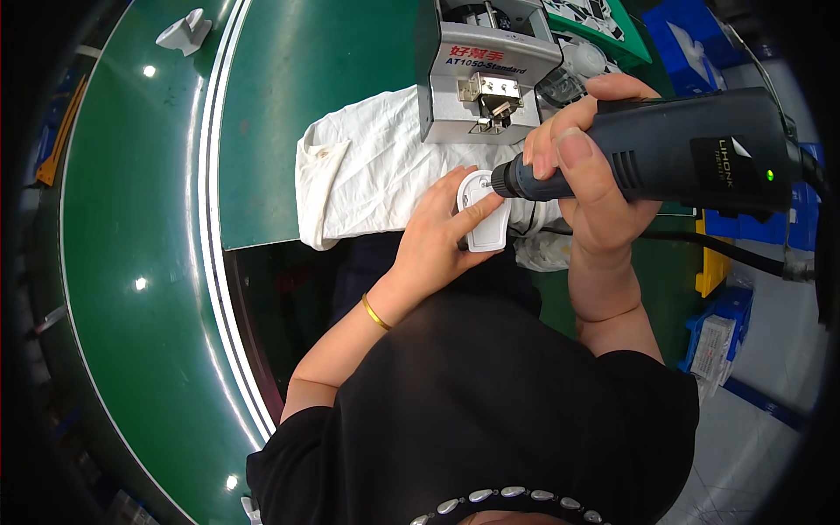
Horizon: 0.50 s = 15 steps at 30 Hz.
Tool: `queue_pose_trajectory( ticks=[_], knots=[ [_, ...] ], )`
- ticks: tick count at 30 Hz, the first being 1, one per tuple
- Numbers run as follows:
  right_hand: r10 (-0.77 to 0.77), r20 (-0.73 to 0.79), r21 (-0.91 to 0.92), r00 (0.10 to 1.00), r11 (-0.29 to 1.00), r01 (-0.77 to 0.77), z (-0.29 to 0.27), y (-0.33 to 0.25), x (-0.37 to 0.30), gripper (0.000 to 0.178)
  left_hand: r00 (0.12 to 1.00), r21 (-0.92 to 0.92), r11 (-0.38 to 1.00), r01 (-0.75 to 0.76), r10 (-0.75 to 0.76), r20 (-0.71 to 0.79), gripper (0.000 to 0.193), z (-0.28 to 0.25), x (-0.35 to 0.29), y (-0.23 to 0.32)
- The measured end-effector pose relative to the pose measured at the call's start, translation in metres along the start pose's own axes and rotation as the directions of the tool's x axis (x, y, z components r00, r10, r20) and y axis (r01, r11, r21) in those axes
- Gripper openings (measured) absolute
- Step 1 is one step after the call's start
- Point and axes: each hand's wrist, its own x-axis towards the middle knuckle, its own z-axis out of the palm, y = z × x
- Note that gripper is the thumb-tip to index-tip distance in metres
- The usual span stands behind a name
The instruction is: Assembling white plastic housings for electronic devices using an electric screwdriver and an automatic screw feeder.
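My right hand [595, 157] is wrapped round a black electric screwdriver [674, 149] with a cable at its rear and a small green light. Its tip points left, at a white plastic housing [486, 229] with a rounded top and a shallow recess. Whether the bit touches a screw there is too small to tell. My left hand [442, 223] grips the housing from its left side, thumb lying across the front near the screwdriver's nose. The housing is held at the near edge of a white cloth [376, 166].
A grey screw feeder machine [490, 74] stands on the cloth just beyond my hands. Behind it at right is a green tray [626, 44] of small parts. Blue bins [687, 44] stand farther right. A green conveyor belt [140, 219] runs along the left, carrying a white part [184, 33].
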Motion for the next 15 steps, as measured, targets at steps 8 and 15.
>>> queue_pose_trajectory(
  ticks=[8,15],
  knots=[
    [0.009,-0.082,0.143,0.997,0.990,0.003,0.0070,0.0049,0.0027,0.031,1.000,-0.013,1.000,0.013,-0.013,0.004,0.074,-0.0018,0.0002,0.0033],
    [0.074,-0.014,0.101,0.997,0.992,-0.073,0.0028,0.0041,0.0041,0.034,1.000,-0.013,1.000,0.008,-0.008,-0.012,0.075,-0.0008,0.0010,0.0048]
  ],
)
